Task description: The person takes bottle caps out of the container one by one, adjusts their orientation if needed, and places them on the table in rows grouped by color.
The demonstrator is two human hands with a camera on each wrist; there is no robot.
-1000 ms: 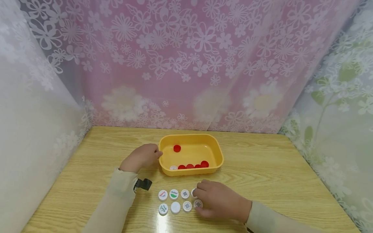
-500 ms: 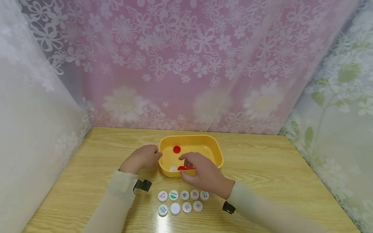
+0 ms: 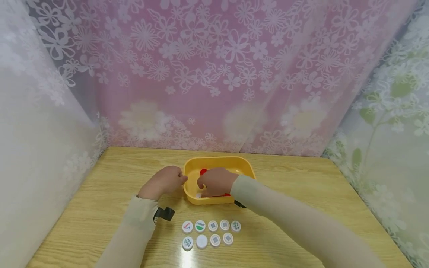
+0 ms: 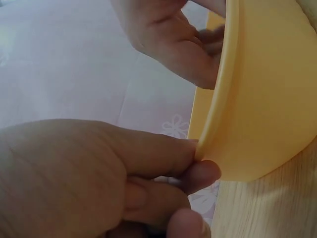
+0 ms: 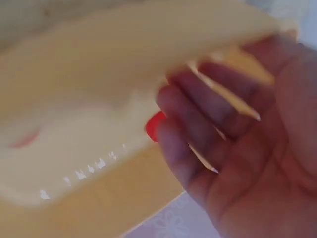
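A yellow plastic basin (image 3: 231, 160) stands on the table. My left hand (image 3: 163, 182) pinches its left rim between thumb and index finger; the left wrist view shows the basin wall (image 4: 267, 89) beside those fingers. My right hand (image 3: 218, 181) reaches inside the basin, fingers spread and bent a little, nothing visible between them in the right wrist view. A white bottle cap (image 3: 199, 195) lies just below its fingertips. One red bottle cap (image 3: 203, 171) sits at the back left, while another red cap (image 5: 156, 126) shows behind the fingers. The hand covers most other red caps.
In front of the basin, white bottle caps lie in two rows, the far row ending at a cap with green print (image 3: 235, 226), the near row including a plain cap (image 3: 202, 241). Floral curtains (image 3: 214, 74) hang behind and at both sides of the wooden table (image 3: 295, 178).
The right hand has left a white cap at the far row's right end and moved up into the basin, then leftward toward the white cap there. The left hand stays on the rim.
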